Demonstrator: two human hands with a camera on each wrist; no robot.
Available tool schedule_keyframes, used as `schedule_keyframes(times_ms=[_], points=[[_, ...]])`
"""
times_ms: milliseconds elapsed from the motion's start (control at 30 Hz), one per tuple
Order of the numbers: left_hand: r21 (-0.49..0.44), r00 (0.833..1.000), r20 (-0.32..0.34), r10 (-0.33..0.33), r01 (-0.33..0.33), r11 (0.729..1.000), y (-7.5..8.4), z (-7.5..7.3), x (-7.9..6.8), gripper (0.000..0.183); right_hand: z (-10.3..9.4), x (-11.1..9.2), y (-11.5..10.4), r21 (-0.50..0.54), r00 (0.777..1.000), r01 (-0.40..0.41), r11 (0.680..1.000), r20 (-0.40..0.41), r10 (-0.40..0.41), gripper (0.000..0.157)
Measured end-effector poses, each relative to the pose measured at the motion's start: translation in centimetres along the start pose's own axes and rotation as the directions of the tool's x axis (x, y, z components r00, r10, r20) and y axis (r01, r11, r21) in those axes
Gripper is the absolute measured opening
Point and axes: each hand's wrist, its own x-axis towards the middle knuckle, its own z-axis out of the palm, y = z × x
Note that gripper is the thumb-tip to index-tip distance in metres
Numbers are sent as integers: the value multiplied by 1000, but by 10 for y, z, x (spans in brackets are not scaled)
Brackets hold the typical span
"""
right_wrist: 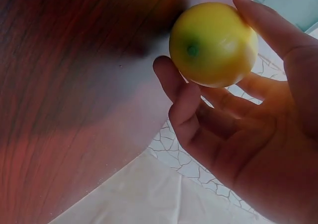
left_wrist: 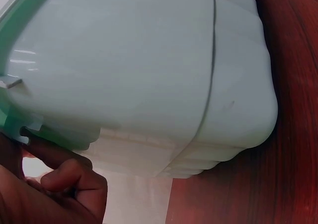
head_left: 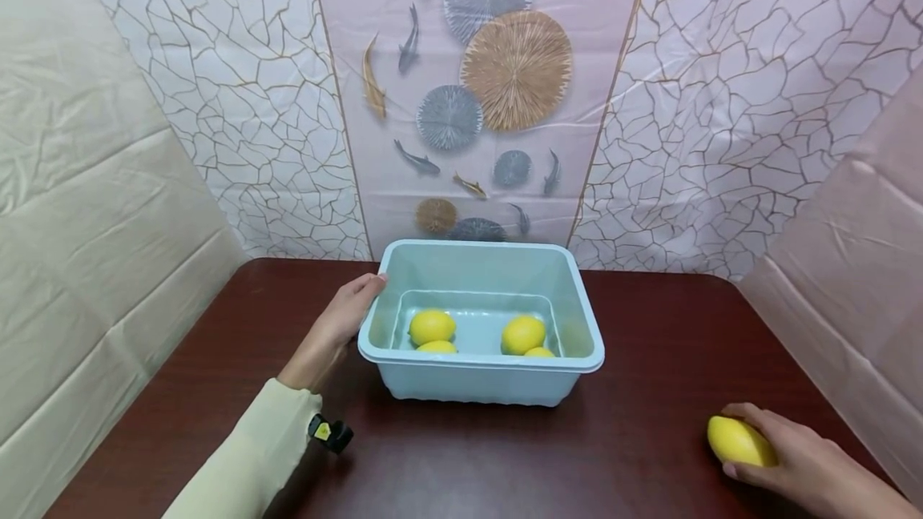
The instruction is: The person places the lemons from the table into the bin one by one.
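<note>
A pale blue plastic basin point(head_left: 476, 381) stands in the middle of the table, with several yellow lemons point(head_left: 523, 335) on its floor, in a left and a right group. My left hand point(head_left: 351, 308) grips the basin's left rim; the left wrist view shows the curled fingers point(left_wrist: 74, 184) at the rim beside the outer wall. Far to the right, my right hand point(head_left: 808, 455) holds another lemon point(head_left: 739, 440) between thumb and fingers, low over the table. In the right wrist view this lemon point(right_wrist: 213, 45) shows a greenish end. Whether it touches the table I cannot tell.
The dark red-brown table point(head_left: 461, 455) has rounded far corners. Behind it hangs a patterned sheet point(head_left: 461, 183) with fish and round discs. Pale cloth point(head_left: 94, 263) walls in the left side, and a similar cloth point(head_left: 851, 263) the right. A black strap device point(head_left: 330, 432) sits on the left wrist.
</note>
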Motion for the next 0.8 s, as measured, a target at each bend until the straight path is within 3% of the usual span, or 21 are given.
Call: schedule_keyframes(times_ms=[200,367,600,800], points=[[4,1000,-10,-8,8,1000,2,-2,-1,46,3,2,4,50,999,-9,999,44,7,66],[-1,1000,-16,-12,12,1000,-1,-5,-1,45,5,3,5,59,1000,17,998,1,-17,59],[0,1000,-5,4,-4,1000,-1,-3,0,46,8,4,8,65,1000,-5,998,2,5,59],[36,1000,4,-13,13,999,-2,-2,0,50,13,1,8,54,995,53,997,-84,-48,56]])
